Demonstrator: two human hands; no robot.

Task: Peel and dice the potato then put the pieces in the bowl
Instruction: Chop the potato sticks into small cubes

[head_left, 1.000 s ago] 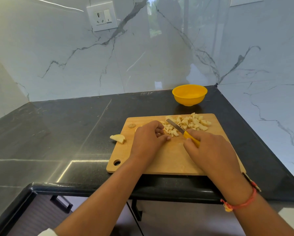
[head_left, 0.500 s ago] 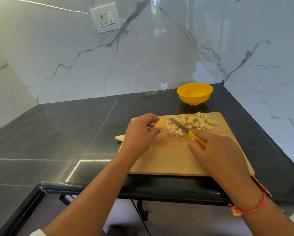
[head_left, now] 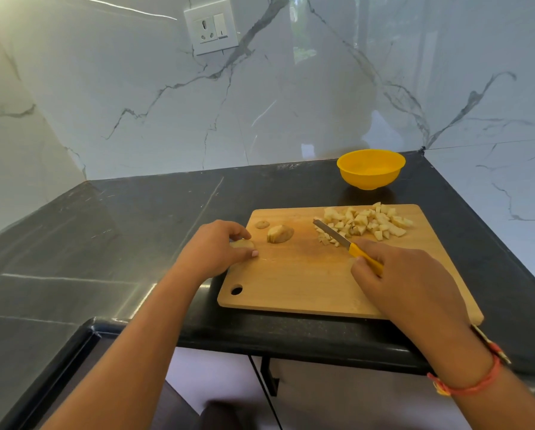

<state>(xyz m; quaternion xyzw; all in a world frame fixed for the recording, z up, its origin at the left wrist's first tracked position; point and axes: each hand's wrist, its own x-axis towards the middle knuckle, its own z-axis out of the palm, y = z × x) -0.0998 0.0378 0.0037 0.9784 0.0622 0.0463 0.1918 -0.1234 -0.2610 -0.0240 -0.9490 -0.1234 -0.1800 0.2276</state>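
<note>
At the left edge of the wooden cutting board (head_left: 291,283) we see the left hand (head_left: 215,251) pinching a pale, peeled potato piece (head_left: 243,244) between thumb and fingertips. Just right of it, a small round slice (head_left: 262,224) and a larger peeled chunk (head_left: 279,234) lie on the board. Further right we find the knife (head_left: 337,237), its yellow handle gripped by the right hand (head_left: 409,283) and its blade beside the heap of pale yellow dice (head_left: 368,223). Behind the board the yellow bowl (head_left: 370,169) stands on the dark table (head_left: 105,243).
</note>
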